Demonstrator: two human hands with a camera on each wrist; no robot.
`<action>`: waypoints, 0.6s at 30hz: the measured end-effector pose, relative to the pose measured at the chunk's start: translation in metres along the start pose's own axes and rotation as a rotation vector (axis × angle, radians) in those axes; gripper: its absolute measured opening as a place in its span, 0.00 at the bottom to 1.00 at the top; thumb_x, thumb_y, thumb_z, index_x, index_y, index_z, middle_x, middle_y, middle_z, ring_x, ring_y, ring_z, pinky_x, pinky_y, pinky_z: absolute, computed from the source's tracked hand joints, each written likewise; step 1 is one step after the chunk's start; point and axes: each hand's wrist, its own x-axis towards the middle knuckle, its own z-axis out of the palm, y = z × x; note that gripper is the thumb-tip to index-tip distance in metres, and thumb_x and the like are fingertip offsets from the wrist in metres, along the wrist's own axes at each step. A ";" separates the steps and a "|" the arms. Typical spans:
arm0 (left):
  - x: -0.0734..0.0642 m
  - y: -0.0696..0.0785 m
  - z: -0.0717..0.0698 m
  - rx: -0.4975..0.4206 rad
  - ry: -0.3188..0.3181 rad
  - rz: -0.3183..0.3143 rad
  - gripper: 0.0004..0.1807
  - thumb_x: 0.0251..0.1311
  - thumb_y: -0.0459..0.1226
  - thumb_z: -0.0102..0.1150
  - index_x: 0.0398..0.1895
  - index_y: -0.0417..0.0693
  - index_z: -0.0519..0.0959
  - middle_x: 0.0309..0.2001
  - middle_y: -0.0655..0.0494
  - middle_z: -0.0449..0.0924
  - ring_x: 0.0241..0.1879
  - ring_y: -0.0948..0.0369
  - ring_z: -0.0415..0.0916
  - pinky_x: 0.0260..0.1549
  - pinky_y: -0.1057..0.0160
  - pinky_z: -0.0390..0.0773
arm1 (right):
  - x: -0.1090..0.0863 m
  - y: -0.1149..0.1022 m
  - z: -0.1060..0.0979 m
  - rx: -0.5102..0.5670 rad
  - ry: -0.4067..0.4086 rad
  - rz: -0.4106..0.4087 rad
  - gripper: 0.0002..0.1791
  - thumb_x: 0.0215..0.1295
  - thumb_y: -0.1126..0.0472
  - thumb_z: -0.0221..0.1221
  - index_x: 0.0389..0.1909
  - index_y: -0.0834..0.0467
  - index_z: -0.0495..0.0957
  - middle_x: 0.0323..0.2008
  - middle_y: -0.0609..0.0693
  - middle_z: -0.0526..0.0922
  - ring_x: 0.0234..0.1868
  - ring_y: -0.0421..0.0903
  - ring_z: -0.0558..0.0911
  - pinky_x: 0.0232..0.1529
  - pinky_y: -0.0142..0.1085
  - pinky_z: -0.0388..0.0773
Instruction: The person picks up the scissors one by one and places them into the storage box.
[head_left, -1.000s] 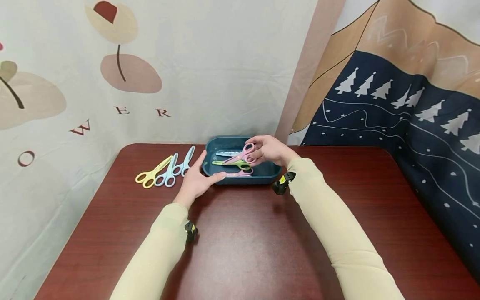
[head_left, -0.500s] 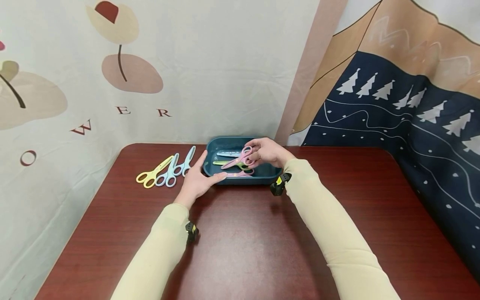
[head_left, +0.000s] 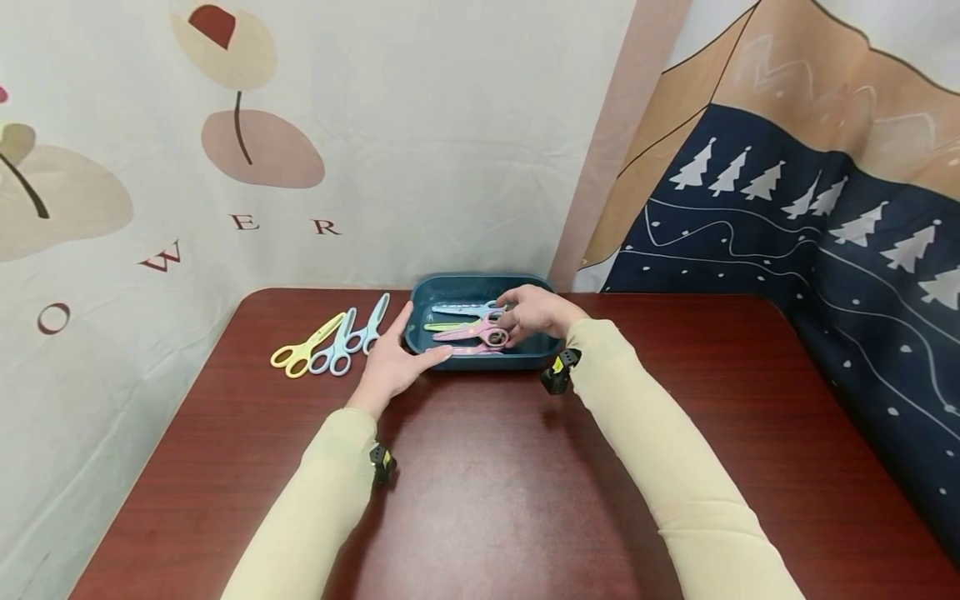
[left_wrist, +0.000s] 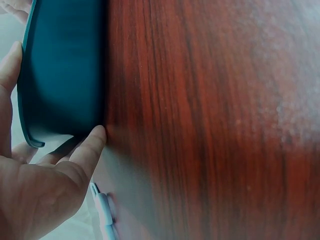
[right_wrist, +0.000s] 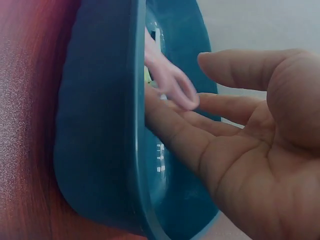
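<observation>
In the head view, my left hand (head_left: 392, 361) spans the left end of a dark teal plastic box (head_left: 528, 361), its thumb on the near rim. The left wrist view shows its fingers fairly straight against the box's corner. My right hand (head_left: 538, 308) reaches over the box's right part. Pink scissors (head_left: 468, 332) lie on other scissors, handles beside the right fingers. In the right wrist view, the thumb (right_wrist: 235, 70) stands apart from the pink scissors' handle (right_wrist: 175, 85), with the other fingers stretched beside and under it. Blue scissors (head_left: 459, 310), green scissors (head_left: 442, 327) and more pink scissors (head_left: 474, 351) lie in the box.
Yellow scissors (head_left: 307, 345) and two blue pairs, one nearer (head_left: 334, 348) and one farther (head_left: 370, 325), lie on the table left of the box. The brown wooden table (head_left: 480, 483) meets a printed cloth backdrop (head_left: 450, 167) just behind the box.
The pink scissors have come down from the right hand's grip onto the scissors in the box, blades swinging to point left. The right hand has lowered and loosened; the left has stayed put.
</observation>
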 end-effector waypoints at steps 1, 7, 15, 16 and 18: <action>0.000 0.000 0.000 -0.001 0.001 -0.001 0.61 0.56 0.59 0.73 0.85 0.64 0.44 0.82 0.46 0.52 0.80 0.45 0.50 0.73 0.40 0.61 | -0.001 -0.001 -0.001 -0.013 -0.006 0.005 0.33 0.75 0.71 0.54 0.78 0.67 0.58 0.68 0.68 0.69 0.54 0.61 0.85 0.57 0.50 0.82; 0.000 0.000 0.000 0.000 0.002 -0.007 0.61 0.56 0.59 0.73 0.85 0.64 0.43 0.82 0.46 0.51 0.80 0.45 0.49 0.74 0.39 0.60 | -0.007 -0.001 -0.006 -0.043 -0.026 -0.009 0.31 0.78 0.68 0.53 0.78 0.68 0.58 0.71 0.68 0.67 0.58 0.64 0.83 0.59 0.51 0.81; 0.000 -0.001 0.001 -0.001 0.002 -0.001 0.61 0.57 0.59 0.73 0.85 0.64 0.43 0.82 0.45 0.51 0.80 0.44 0.50 0.74 0.39 0.60 | -0.017 0.004 -0.015 -0.113 0.039 -0.094 0.27 0.78 0.66 0.53 0.73 0.71 0.65 0.67 0.69 0.73 0.59 0.63 0.83 0.57 0.48 0.83; -0.001 -0.001 0.001 -0.001 0.002 0.000 0.61 0.57 0.59 0.73 0.85 0.64 0.44 0.82 0.45 0.52 0.80 0.44 0.50 0.74 0.39 0.60 | -0.018 0.005 -0.016 -0.117 0.056 -0.107 0.26 0.78 0.67 0.53 0.72 0.71 0.66 0.67 0.70 0.74 0.59 0.64 0.83 0.57 0.48 0.83; -0.001 0.000 0.000 -0.003 0.001 0.003 0.61 0.57 0.58 0.73 0.85 0.64 0.44 0.82 0.45 0.52 0.80 0.44 0.50 0.74 0.39 0.60 | -0.021 0.007 -0.018 -0.124 0.097 -0.130 0.24 0.77 0.67 0.53 0.70 0.71 0.68 0.65 0.70 0.75 0.59 0.64 0.83 0.56 0.47 0.83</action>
